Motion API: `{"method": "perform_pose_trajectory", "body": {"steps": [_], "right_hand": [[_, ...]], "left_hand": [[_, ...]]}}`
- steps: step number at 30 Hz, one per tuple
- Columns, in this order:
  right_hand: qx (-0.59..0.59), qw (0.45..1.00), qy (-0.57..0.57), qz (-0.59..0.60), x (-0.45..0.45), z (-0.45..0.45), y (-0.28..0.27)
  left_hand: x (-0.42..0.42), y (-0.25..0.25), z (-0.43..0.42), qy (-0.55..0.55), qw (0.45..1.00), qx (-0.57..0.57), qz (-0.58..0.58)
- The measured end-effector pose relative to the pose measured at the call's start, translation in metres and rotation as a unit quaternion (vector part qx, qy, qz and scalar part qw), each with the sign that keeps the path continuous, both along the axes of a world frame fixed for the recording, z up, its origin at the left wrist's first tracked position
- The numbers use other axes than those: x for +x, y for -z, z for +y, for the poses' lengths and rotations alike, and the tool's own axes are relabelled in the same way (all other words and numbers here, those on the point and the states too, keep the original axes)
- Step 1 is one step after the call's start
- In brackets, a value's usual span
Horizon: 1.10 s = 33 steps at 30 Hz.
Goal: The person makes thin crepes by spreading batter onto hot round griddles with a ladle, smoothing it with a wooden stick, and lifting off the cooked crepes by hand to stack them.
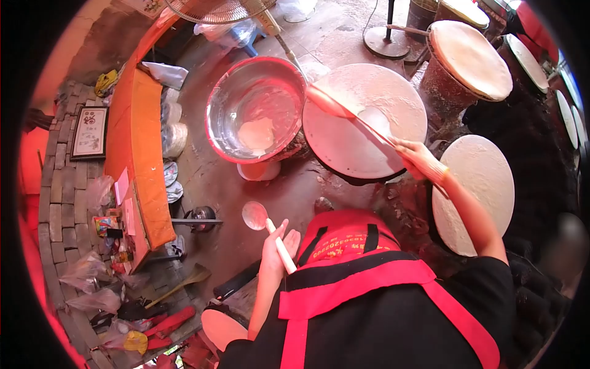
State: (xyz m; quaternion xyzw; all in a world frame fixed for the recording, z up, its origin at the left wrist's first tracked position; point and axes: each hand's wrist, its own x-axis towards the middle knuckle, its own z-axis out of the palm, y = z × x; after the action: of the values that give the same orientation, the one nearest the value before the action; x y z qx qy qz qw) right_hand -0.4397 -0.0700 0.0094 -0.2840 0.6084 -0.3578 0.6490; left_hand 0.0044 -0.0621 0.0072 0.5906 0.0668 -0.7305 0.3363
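Note:
My left hand (278, 251) holds a ladle by its white handle (281, 247), the thumb laid across it. The ladle's round bowl (254, 216) hangs over the floor in front of my apron (350, 237). My right hand (420, 158) is closed round the stick of a long wooden spreader (332, 101). Its flat blade reaches across to the far left rim of a big round griddle (375, 157). Pale batter (350, 83) coats much of the griddle, while a smoother, barer patch shows near its middle and front.
Left of the griddle stands a wide metal basin (224, 126) with pale batter inside. More round griddles (476, 184) line the right, one covered by a pale sheet (472, 58). A fan (215, 9) stands at the back. An orange-topped table (138, 166) is at left.

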Motion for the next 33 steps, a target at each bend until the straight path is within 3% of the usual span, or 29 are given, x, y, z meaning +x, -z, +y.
{"method": "perform_pose_trajectory", "body": {"steps": [1, 3, 5, 6, 9, 11, 13, 16, 17, 20, 23, 27, 28, 29, 30, 33], "right_hand": [[0.014, 0.999, -0.022, -0.029, -0.009, 0.007, -0.006], [-0.001, 0.999, -0.032, 0.032, -0.036, 0.001, 0.003], [-0.055, 0.994, 0.065, 0.068, -0.04, -0.023, 0.04], [-0.066, 0.987, 0.117, 0.085, -0.027, -0.034, 0.027], [-0.045, 0.996, -0.015, 0.077, -0.006, -0.024, 0.031], [-0.081, 0.995, -0.042, 0.052, 0.001, 0.015, 0.039], [0.002, 1.0, -0.014, -0.025, 0.007, 0.058, 0.01], [-0.046, 0.993, 0.102, 0.028, 0.025, 0.075, 0.025], [-0.025, 0.976, 0.213, 0.033, 0.042, 0.071, 0.027], [-0.032, 0.987, 0.159, 0.023, 0.07, 0.075, 0.061], [0.001, 0.989, 0.149, 0.001, 0.129, 0.118, 0.025], [0.0, 0.942, 0.316, -0.114, 0.221, 0.174, 0.044], [-0.041, 0.919, 0.344, -0.188, 0.249, 0.15, 0.036], [-0.109, 0.859, 0.396, -0.307, 0.273, 0.12, 0.04], [-0.128, 0.839, 0.424, -0.315, 0.293, 0.078, 0.045], [-0.124, 0.872, 0.454, -0.137, 0.328, -0.07, 0.052]], "left_hand": [[0.001, -0.001, 0.002, -0.007, 1.0, 0.006, -0.002], [0.006, -0.003, 0.013, -0.02, 1.0, 0.024, -0.006], [0.01, -0.005, 0.019, -0.026, 0.999, 0.027, 0.012], [0.01, -0.007, 0.021, -0.028, 0.999, 0.027, 0.022], [0.013, -0.014, 0.021, -0.007, 0.999, 0.018, 0.027], [0.018, -0.008, 0.014, 0.006, 1.0, 0.018, 0.019], [0.025, 0.004, -0.001, 0.038, 0.999, 0.025, 0.01], [0.025, 0.009, -0.03, 0.084, 0.996, 0.031, 0.023], [0.026, 0.01, -0.041, 0.1, 0.994, 0.033, 0.033], [0.027, 0.008, -0.073, 0.134, 0.99, 0.017, 0.046], [0.047, 0.009, -0.107, 0.196, 0.978, 0.019, 0.069], [0.088, 0.034, -0.146, 0.274, 0.959, 0.025, 0.073], [0.102, 0.04, -0.153, 0.28, 0.957, 0.021, 0.072], [0.115, 0.044, -0.158, 0.287, 0.955, 0.019, 0.071], [0.126, 0.042, -0.16, 0.276, 0.959, 0.017, 0.061], [0.165, 0.034, -0.16, 0.234, 0.97, 0.014, 0.067]]}}
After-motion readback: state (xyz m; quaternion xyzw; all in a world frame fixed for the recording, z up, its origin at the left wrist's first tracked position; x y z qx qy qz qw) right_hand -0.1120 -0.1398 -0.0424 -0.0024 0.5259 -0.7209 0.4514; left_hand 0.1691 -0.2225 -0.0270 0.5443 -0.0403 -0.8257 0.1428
